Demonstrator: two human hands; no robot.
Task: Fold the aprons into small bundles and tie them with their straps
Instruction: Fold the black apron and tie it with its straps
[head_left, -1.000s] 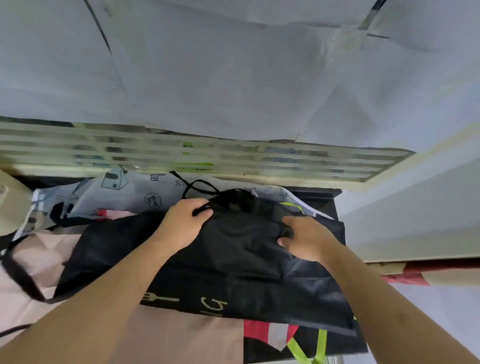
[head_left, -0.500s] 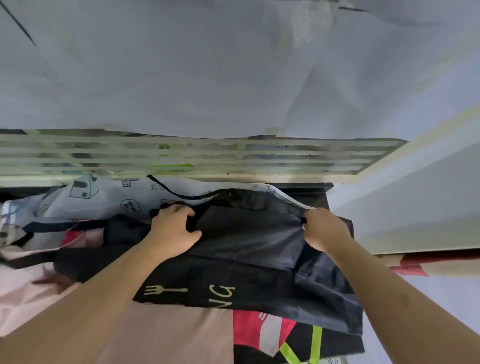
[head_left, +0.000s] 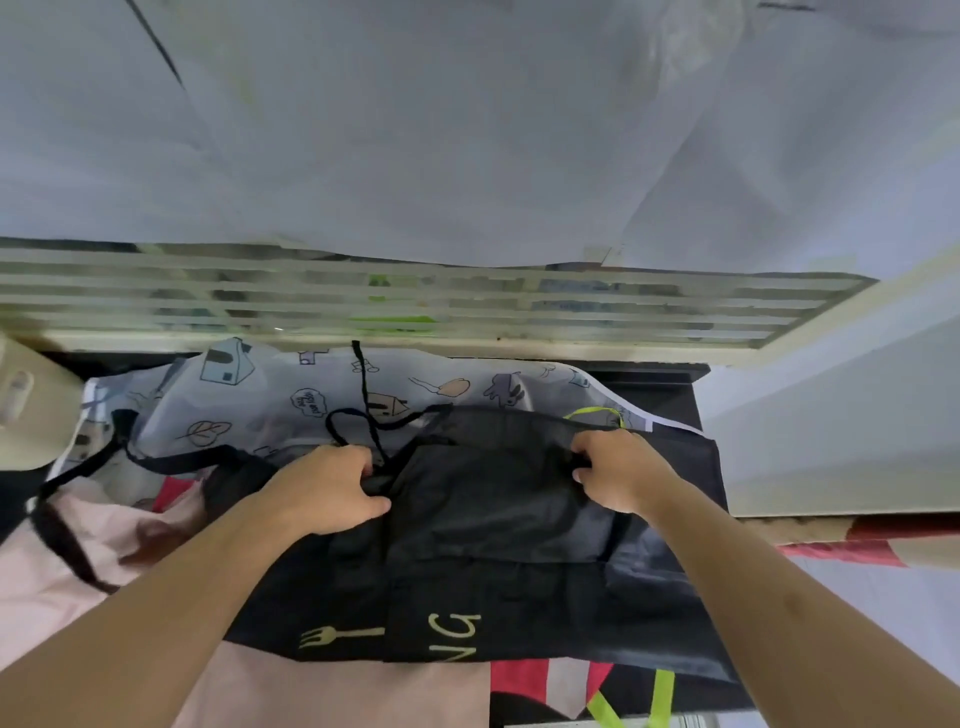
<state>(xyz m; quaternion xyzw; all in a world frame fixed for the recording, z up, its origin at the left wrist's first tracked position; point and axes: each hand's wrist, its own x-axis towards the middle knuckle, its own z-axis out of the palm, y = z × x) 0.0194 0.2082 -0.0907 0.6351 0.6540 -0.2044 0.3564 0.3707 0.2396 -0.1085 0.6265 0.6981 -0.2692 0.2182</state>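
Observation:
A black apron with a pale fork print and letters lies partly folded on top of a pile of aprons. My left hand grips the left edge of its folded upper part, fingers curled into the cloth. My right hand grips the right edge of the same fold. Thin black straps loop loosely just beyond my left hand, over a pale printed apron.
Under the black one lie a light apron with cartoon houses, a pink apron at the left, and a red and white one with lime straps at the near edge. A slatted window runs behind. The dark table's corner shows at the right.
My hands have spread apart to the two sides of the fold and drawn the black cloth flat between them. The straps now lie further out on the printed apron.

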